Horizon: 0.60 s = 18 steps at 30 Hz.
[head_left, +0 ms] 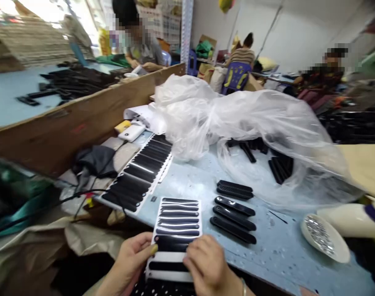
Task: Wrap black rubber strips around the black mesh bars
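A white card (171, 255) bearing several black strips lies at the table's front edge, tilted toward me. My left hand (132, 260) grips the card's left edge, thumb on top. My right hand (207, 261) is closed at its right side, fingers pressed together on the end of a black strip (171, 243). To the right, several glossy black bars (233, 229) rest in a column on the blue table (193, 176). More cards of black strips (141, 170) are stacked at the left.
A large clear plastic bag (251, 119) with black pieces spreads across the back. A white dish (325, 238) of small silvery parts stands at the right. A wooden divider (91, 113) runs along the left. Several people sit beyond, one person (144, 45) across the divider.
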Tool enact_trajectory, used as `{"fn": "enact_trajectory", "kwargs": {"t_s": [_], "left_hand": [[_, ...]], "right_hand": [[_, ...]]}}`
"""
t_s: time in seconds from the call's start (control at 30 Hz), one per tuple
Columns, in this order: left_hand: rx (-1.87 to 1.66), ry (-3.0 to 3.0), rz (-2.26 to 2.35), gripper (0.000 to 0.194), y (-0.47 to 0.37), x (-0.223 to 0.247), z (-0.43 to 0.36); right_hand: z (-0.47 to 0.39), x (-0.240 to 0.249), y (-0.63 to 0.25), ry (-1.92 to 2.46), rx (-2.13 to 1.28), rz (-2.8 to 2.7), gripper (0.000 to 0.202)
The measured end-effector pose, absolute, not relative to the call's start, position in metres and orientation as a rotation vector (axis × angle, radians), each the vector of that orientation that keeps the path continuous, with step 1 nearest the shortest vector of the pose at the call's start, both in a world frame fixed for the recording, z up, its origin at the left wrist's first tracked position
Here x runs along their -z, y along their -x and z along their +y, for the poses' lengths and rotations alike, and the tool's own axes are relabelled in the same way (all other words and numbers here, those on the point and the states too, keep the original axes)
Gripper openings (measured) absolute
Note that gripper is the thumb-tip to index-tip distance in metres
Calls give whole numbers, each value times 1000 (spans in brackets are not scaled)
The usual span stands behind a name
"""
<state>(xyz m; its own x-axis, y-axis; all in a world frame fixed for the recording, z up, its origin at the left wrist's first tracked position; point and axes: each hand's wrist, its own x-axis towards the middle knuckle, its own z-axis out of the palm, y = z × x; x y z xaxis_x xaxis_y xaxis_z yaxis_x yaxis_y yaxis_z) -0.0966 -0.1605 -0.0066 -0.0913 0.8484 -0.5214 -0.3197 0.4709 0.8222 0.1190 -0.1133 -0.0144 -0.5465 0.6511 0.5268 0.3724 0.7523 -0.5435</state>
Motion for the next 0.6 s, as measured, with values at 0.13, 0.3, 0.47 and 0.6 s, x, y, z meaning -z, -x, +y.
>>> {"fn": "enact_trajectory", "kwargs": {"t_s": [0.13, 0.3, 0.47, 0.6], "left_hand": [[-1114, -365, 1146, 34, 95, -5, -157], [-1143, -297, 1059, 29, 98, -3, -168], [-1147, -271, 1102, 21, 89, -4, -168], [-1194, -383, 1107, 15, 82, -10, -156]], "right_hand": [[-93, 1, -106, 769, -513, -2104, 29], [-95, 8, -80, 765, -608, -2100, 32], [-105, 12, -73, 810, -720, -2137, 32], [-100, 10, -78, 833, -931, -1975, 26]]}}
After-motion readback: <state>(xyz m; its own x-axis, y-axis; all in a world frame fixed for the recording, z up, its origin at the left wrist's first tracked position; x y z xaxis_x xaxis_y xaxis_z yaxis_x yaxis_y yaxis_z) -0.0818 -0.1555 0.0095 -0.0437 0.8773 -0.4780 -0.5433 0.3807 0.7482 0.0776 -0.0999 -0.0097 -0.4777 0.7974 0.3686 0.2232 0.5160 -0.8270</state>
